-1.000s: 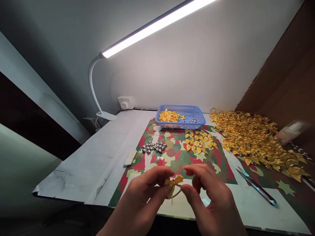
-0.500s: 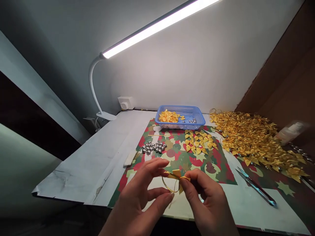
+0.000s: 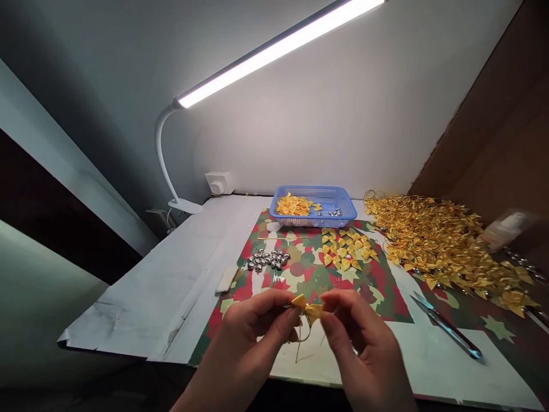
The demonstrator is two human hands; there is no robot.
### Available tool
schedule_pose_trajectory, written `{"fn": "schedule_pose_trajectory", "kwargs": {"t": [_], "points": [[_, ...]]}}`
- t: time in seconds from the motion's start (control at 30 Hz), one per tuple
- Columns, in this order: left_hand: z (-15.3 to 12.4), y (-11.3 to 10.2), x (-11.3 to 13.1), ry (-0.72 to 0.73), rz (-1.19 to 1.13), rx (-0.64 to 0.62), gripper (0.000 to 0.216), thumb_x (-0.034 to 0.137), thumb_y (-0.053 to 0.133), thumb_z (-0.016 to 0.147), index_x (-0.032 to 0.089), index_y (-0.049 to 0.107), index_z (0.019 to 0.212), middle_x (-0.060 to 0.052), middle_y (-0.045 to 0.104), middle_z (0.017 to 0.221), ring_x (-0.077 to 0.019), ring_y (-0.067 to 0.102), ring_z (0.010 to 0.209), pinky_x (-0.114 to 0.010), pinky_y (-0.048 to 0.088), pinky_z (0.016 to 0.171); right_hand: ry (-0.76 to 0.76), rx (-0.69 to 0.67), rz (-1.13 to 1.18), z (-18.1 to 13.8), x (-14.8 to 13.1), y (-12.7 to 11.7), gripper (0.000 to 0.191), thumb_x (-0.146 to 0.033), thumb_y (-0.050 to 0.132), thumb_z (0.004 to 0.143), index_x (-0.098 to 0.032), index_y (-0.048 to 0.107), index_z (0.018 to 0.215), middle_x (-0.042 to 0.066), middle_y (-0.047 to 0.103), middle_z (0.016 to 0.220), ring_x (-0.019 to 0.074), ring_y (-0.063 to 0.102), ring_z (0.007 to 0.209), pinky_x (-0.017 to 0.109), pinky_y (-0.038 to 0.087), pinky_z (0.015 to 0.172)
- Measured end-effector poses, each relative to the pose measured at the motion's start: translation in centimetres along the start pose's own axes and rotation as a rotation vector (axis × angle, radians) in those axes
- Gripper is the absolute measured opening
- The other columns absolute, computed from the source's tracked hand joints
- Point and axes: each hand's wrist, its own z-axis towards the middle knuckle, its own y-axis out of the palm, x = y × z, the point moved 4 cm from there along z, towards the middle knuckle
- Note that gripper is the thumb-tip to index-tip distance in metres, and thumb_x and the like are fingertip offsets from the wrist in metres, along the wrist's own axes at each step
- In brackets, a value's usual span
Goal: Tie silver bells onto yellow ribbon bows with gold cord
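Note:
Between my hands, above the front of the table, is a small yellow ribbon bow (image 3: 312, 312) with a thin gold cord (image 3: 307, 333) looped and hanging beneath it. My left hand (image 3: 261, 326) pinches the bow's left side and the cord between thumb and fingers. At the bow's right loop, the thumb and forefinger of my right hand (image 3: 358, 332) close on its edge; the fingertips partly hide the contact. A cluster of silver jingle bells (image 3: 268, 260) lies beyond my left hand. Rows of yellow bows (image 3: 349, 249) lie beyond my right hand.
A blue basket (image 3: 315, 222) at the back holds more bows and bells. Gold bows with cords form a large heap (image 3: 441, 240) at right. Tweezers (image 3: 448, 329) lie right of my hands. A white lamp (image 3: 160, 149) arches overhead; a white block (image 3: 226, 279) lies left.
My left hand has moved in from the cord loop and now grips the bow. The bow has turned, and my right fingers have shifted to its right edge.

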Motion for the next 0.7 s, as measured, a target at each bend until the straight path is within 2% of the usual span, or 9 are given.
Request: {"fn": "schedule_pose_trajectory", "kwargs": {"t": [0.07, 0.1, 0.2, 0.33, 0.47, 0.57, 0.63, 0.7], "points": [[-0.1, 0.0, -0.1, 0.013, -0.01, 0.043, 0.009, 0.024, 0.072, 0.084, 0.026, 0.08, 0.088, 0.003, 0.072, 0.066, -0.0149, 0.067, 0.062, -0.019, 0.057, 0.059, -0.053, 0.101, -0.044, -0.3, -0.4, -0.5, 0.008, -0.03, 0.057, 0.096, -0.027, 0.064, 0.096, -0.002, 0.063, 0.083, 0.012, 0.057, 0.065, 0.021, 0.043, 0.054], [-0.2, 0.0, -0.1, 0.025, -0.012, 0.063, 0.01, 0.022, 0.071, 0.085, 0.027, 0.079, 0.087, 0.004, 0.072, 0.064, -0.014, 0.067, 0.061, -0.018, 0.057, 0.059, -0.076, 0.108, -0.07, -0.5, -0.6, -0.5, 0.007, -0.03, 0.058, 0.095, -0.027, 0.064, 0.092, -0.003, 0.062, 0.08, 0.0114, 0.056, 0.063, 0.021, 0.041, 0.053], [-0.3, 0.1, -0.3, 0.057, -0.012, 0.089, 0.013, 0.019, 0.07, 0.085, 0.028, 0.078, 0.086, 0.006, 0.075, 0.07, -0.0131, 0.069, 0.064, -0.017, 0.057, 0.062, -0.126, 0.012, -0.125, -0.7, -0.5, 0.3, 0.008, -0.028, 0.059, 0.095, -0.025, 0.063, 0.089, -0.004, 0.056, 0.074, 0.0103, 0.047, 0.055, 0.023, 0.036, 0.049], [-0.3, 0.4, -0.4, 0.115, 0.0, 0.04, 0.015, 0.019, 0.068, 0.087, 0.031, 0.077, 0.089, 0.007, 0.077, 0.077, -0.0149, 0.073, 0.07, -0.02, 0.06, 0.068, -0.146, -0.057, -0.116, -0.3, 0.0, 1.3, 0.015, -0.021, 0.052, 0.095, -0.021, 0.061, 0.084, -0.002, 0.055, 0.072, 0.0107, 0.046, 0.057, 0.023, 0.035, 0.05], [-0.3, 0.3, -0.3, 0.102, 0.059, 0.037, 0.012, 0.022, 0.069, 0.086, 0.028, 0.077, 0.08, 0.006, 0.074, 0.069, -0.0163, 0.07, 0.067, -0.022, 0.059, 0.065, -0.217, -0.005, -0.158, 0.0, -0.4, 1.2, 0.017, -0.016, 0.05, 0.095, -0.02, 0.058, 0.081, -0.003, 0.053, 0.07, 0.0096, 0.043, 0.055, 0.022, 0.034, 0.05], [-0.2, 0.1, 0.0, 0.088, 0.047, 0.045, 0.009, 0.023, 0.071, 0.085, 0.028, 0.077, 0.08, 0.005, 0.073, 0.068, -0.0155, 0.067, 0.065, -0.021, 0.056, 0.062, -0.287, 0.058, -0.213, 0.0, -0.9, 0.9, 0.016, -0.013, 0.05, 0.095, -0.021, 0.058, 0.084, -0.004, 0.053, 0.072, 0.0091, 0.042, 0.055, 0.022, 0.034, 0.051], [-0.1, 0.1, 0.1, 0.061, 0.021, 0.028, 0.009, 0.026, 0.07, 0.086, 0.027, 0.077, 0.08, 0.005, 0.07, 0.066, -0.0151, 0.066, 0.065, -0.02, 0.055, 0.063, -0.228, 0.038, -0.187, 0.2, -0.6, 0.8, 0.014, -0.017, 0.051, 0.096, -0.022, 0.058, 0.084, -0.004, 0.053, 0.072, 0.0093, 0.043, 0.055, 0.022, 0.034, 0.052], [0.0, 0.1, 0.1, 0.031, 0.007, -0.012, 0.012, 0.029, 0.069, 0.087, 0.026, 0.076, 0.079, 0.004, 0.069, 0.067, -0.0151, 0.064, 0.066, -0.021, 0.055, 0.064, -0.082, -0.03, -0.107, 0.4, 0.0, 0.7, 0.011, -0.025, 0.054, 0.095, -0.023, 0.059, 0.086, -0.004, 0.053, 0.071, 0.0104, 0.046, 0.057, 0.022, 0.035, 0.051]]}}
